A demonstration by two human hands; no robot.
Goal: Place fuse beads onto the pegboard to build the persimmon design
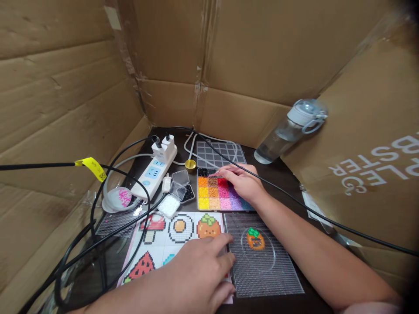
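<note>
My right hand reaches over a bead box with open lid, its fingers pinched together near the black beads. A thin pink tool shows at the fingertips; too little is visible to name its kind. My left hand lies on the pattern sheet, fingers apart and reaching toward the pegboard, and covers part of the printed pictures. On the clear pegboard an orange bead figure with green leaves and some dark beads matches the persimmon picture in colouring.
White beads and black beads sit in small boxes beside a power strip. Pink beads lie in a round dish at left. A black cable crosses above my right arm. A water bottle leans near cardboard walls.
</note>
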